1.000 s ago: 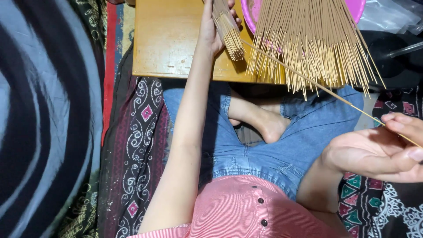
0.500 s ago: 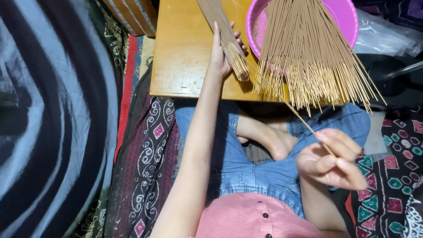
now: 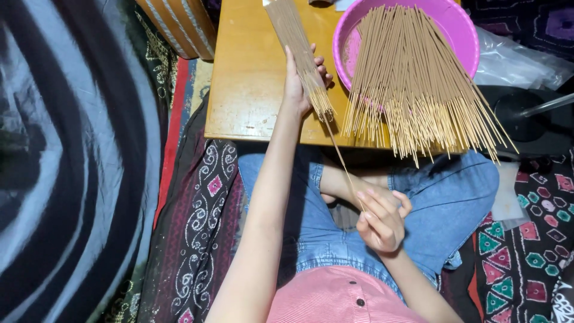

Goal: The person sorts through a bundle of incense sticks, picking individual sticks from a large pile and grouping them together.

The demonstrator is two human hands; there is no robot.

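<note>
A person sitting cross-legged at a low wooden tabletop point(image 3: 251, 90) gathers thin incense sticks into a bundle. The left hand point(image 3: 302, 81), closed around the bundle of sticks point(image 3: 296, 45), holds it over the middle of the tabletop, its lower ends near the front edge. The right hand point(image 3: 379, 218), fingers pinched shut on a single stick point(image 3: 342, 158), holds it over the lap with its far end pointing up at the bundle's base. A large fan of loose sticks point(image 3: 412, 78) lies across the pink basin point(image 3: 460, 30) at the tabletop's far right corner, spilling past the front edge, which suggests most of the sorting remains to be done.
</note>
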